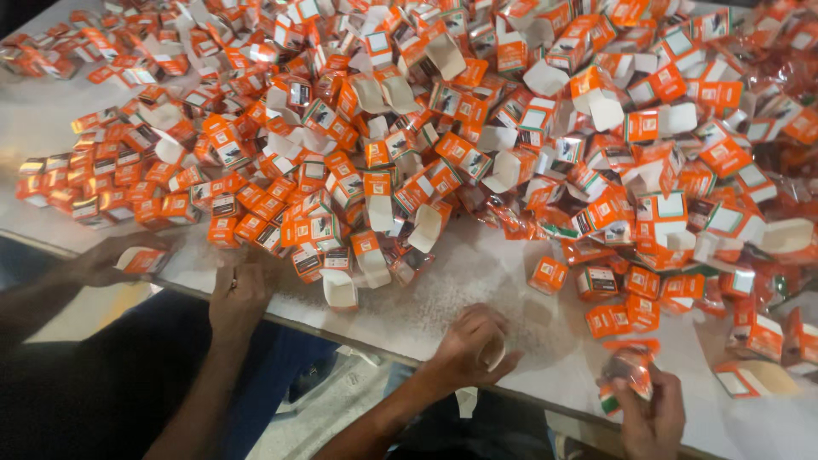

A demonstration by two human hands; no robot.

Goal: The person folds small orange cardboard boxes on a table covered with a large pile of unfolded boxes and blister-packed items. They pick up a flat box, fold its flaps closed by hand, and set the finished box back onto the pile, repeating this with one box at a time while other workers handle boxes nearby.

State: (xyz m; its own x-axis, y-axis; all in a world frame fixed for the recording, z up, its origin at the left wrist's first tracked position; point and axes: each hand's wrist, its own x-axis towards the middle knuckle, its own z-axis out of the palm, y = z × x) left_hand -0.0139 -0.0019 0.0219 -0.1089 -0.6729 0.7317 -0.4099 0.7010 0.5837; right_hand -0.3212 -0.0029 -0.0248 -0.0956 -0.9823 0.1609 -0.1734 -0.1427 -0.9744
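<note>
My left hand (pixel 469 342) rests on the white table (pixel 477 273) near its front edge, fingers curled around a small open box (pixel 492 351) whose pale inside shows. My right hand (pixel 654 416), at the lower right, grips a shiny orange packet in clear wrap (pixel 629 368). Just beyond both hands lie loose small orange-and-white boxes, the nearest one (pixel 548 274) lying alone between them.
A big heap of small orange boxes (pixel 443 128), many with open flaps, covers most of the table. At the left a co-worker's two hands (pixel 240 290) work at the heap's edge, one holding a box (pixel 141 259). Shiny wrappers (pixel 784 94) pile up at the right.
</note>
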